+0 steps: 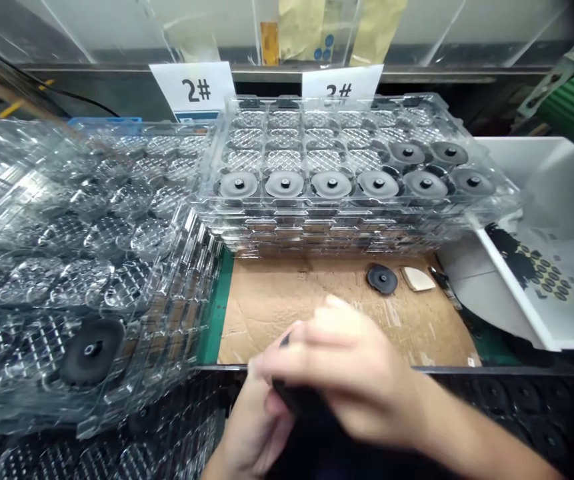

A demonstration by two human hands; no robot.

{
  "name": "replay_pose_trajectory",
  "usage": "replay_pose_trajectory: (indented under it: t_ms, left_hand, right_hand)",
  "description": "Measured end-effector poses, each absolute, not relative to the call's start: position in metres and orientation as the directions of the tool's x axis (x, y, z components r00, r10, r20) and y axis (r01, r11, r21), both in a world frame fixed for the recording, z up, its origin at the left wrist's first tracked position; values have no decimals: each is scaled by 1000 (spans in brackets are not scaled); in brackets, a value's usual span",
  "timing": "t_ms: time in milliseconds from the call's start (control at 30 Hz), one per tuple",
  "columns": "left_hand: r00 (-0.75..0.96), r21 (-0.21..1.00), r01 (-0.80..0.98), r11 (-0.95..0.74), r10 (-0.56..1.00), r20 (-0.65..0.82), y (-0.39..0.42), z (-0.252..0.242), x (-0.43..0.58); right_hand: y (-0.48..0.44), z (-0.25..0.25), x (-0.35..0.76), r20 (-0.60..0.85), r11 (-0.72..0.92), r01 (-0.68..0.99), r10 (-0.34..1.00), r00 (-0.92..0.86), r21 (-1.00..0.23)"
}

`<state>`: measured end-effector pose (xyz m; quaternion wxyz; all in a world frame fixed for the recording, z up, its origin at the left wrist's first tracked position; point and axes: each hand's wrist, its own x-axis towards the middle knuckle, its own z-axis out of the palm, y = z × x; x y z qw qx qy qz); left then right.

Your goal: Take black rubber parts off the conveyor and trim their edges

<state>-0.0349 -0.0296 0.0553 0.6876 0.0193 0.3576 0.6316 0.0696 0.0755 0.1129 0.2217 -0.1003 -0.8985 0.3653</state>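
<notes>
Gripping a dark disc (297, 398) low at the near edge, the right hand (347, 367) curls over it with fingers together, while the left hand (251, 427) cups it from below, fingers closed on it, though blur hides the exact hold. In the clear tray (247, 150) topping the far stack, eight discs (284, 183) fill the near row and two right pockets; the other pockets are empty. Another disc (381, 279) lies on the cardboard (287, 313), and one sits in the left trays (117, 233).
</notes>
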Motion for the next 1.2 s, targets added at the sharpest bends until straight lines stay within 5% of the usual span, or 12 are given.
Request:
replay_pose_trajectory:
  t_ms: [133,367,567,700,800,867,1033,1200]
  left_hand:
    - [-34,406,-898,169,893,-448,-33,58,-46]
    - [-29,335,-926,174,852,-522,-38,44,-56]
    - [-90,386,-915,120,870,-484,-28,49,-52]
    - [-84,405,-903,141,867,-491,-25,48,-48]
    - [-139,439,-890,123,844,-519,-26,45,-47]
    - [-153,460,-879,128,837,-526,-26,45,-45]
    - [-112,455,-875,166,844,-525,-22,62,-37]
    - [-90,456,-875,159,874,-478,-15,72,-35]
  right_hand:
    - [93,73,77,93,447,367,728,-680,-816]
    - [63,-3,97,-99,374,484,702,-705,-791]
    - [73,64,83,4,303,459,838,-546,-835]
    - [63,107,64,278,538,154,636,-720,-829]
    - [59,112,60,166,554,142,468,-868,-820]
    - [61,110,59,102,566,215,475,-874,-796]
    - [62,112,63,339,693,184,545,-767,-697]
    - [62,119,103,180,645,250,524,-832,-723]
